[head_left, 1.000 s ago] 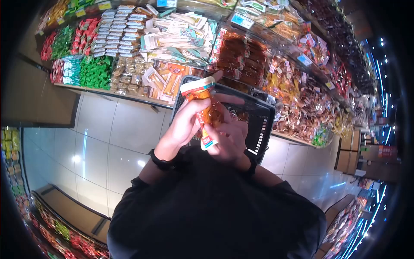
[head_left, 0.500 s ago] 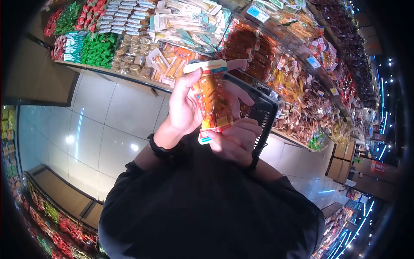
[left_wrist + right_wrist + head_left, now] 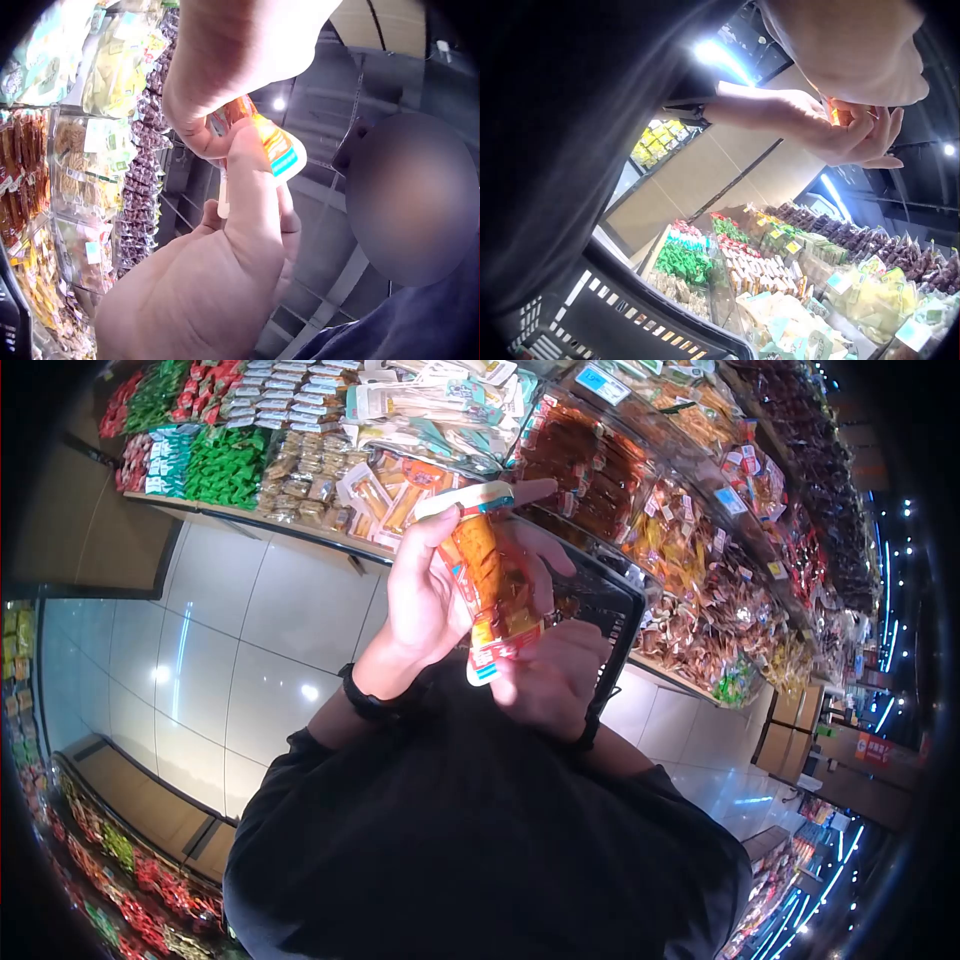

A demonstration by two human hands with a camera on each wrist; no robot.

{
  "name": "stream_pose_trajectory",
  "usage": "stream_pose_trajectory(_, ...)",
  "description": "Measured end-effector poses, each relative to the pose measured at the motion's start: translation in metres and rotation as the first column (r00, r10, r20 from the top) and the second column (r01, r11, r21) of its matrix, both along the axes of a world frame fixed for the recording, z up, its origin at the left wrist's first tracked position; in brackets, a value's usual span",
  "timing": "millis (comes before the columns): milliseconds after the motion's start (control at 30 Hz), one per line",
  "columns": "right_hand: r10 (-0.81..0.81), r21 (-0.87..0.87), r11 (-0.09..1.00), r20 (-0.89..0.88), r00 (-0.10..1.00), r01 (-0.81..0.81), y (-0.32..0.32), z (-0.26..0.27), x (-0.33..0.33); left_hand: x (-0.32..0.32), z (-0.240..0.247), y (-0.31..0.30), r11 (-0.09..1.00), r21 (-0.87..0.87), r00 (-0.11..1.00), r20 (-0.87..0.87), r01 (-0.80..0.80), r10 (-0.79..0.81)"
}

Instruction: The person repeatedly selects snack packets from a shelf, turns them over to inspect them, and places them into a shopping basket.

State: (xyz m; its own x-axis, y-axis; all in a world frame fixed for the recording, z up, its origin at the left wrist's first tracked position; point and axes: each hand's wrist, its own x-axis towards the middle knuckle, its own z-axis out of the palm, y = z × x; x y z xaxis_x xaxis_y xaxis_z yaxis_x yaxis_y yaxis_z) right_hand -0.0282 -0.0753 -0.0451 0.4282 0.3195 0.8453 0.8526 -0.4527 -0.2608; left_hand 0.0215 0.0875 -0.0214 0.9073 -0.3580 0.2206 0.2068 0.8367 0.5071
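Before the person's chest, both hands hold one clear snack packet (image 3: 480, 570) with orange-brown food inside and a white, red and teal border. At the upper left of it is the left hand (image 3: 413, 600), thumb on the front near the top edge and fingers passing behind. The right hand (image 3: 555, 675) pinches the packet's lower end, its other fingers curled. In the left wrist view the right hand (image 3: 217, 277) presses its thumb over the packet's teal-striped end (image 3: 285, 161). Little of the packet shows between the hands in the right wrist view.
A black shopping basket (image 3: 632, 605) hangs by the right forearm, below the hands. Ahead, display bins hold white-and-teal packets (image 3: 430, 410), dark brown packets (image 3: 570, 465), green-wrapped sweets (image 3: 228, 468) and loose wrapped snacks (image 3: 700, 620). Tiled floor (image 3: 290, 610) lies to the left.
The packet has been turned face-up, then tilted slightly again. The right hand has come down to its lower end, and the left hand has moved up along it. The head view has shifted slightly.
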Motion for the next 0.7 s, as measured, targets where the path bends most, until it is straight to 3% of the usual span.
stream_pose_trajectory(33,-0.015,0.017,1.0,-0.027,1.0,0.015,-0.001,0.0,0.003,0.001,-0.001,-0.001,1.0,0.0,1.0,0.002,0.004,-0.004)
stream_pose_trajectory(67,-0.02,0.016,1.0,-0.022,1.0,0.02,0.001,-0.002,0.007,0.001,-0.004,-0.003,0.994,0.022,0.994,0.02,-0.108,0.107)
stream_pose_trajectory(100,-0.017,0.151,0.988,-0.139,0.99,0.038,0.006,-0.005,0.012,0.002,-0.006,-0.005,0.975,0.04,0.975,0.04,-0.219,0.218)
stream_pose_trajectory(133,0.003,0.28,0.957,-0.252,0.968,0.07,0.009,-0.007,0.015,0.002,-0.011,0.0,0.964,0.12,0.969,0.1,-0.236,0.224)
stream_pose_trajectory(167,-0.002,0.279,0.958,-0.248,0.969,0.073,0.011,-0.005,0.015,0.002,-0.02,-0.003,0.94,0.146,0.952,0.054,-0.307,0.302)
stream_pose_trajectory(200,0.16,0.499,0.858,-0.491,0.856,0.125,0.013,-0.002,0.014,0.002,-0.02,0.001,0.915,0.233,0.944,0.097,-0.33,0.315)
stream_pose_trajectory(233,0.368,0.661,0.711,-0.641,0.674,0.241,0.014,0.002,0.014,0.002,-0.019,0.004,0.88,0.318,0.935,0.14,-0.353,0.325)
stream_pose_trajectory(267,0.427,0.647,0.726,-0.69,0.585,0.233,0.01,0.006,0.014,0.002,-0.017,0.002,0.852,0.343,0.916,0.073,-0.395,0.395)
stream_pose_trajectory(300,0.428,0.648,0.725,-0.69,0.584,0.234,0.01,0.008,0.014,0.001,-0.017,0.002,0.852,0.344,0.916,0.073,-0.395,0.395)
stream_pose_trajectory(367,0.513,0.694,0.665,-0.693,0.507,0.275,0.01,0.011,0.015,0.0,-0.018,0.003,0.829,0.448,0.905,-0.094,-0.334,0.415)
stream_pose_trajectory(500,0.575,0.74,0.603,-0.662,0.481,0.299,-0.001,0.004,0.018,-0.001,-0.009,-0.001,0.823,0.37,0.872,-0.065,-0.431,0.486)
stream_pose_trajectory(567,0.701,0.828,0.492,-0.56,0.442,0.269,-0.005,0.015,0.024,-0.007,-0.001,-0.001,0.83,0.37,0.884,-0.048,-0.417,0.466)
stream_pose_trajectory(600,0.606,0.748,0.548,-0.663,0.439,0.375,-0.008,0.025,0.029,-0.009,0.002,0.001,0.835,0.37,0.894,-0.026,-0.407,0.448)
stream_pose_trajectory(700,0.514,0.678,0.616,-0.731,0.448,0.401,-0.022,0.046,0.047,-0.018,-0.007,0.007,0.82,0.48,0.949,0.117,-0.311,0.291)
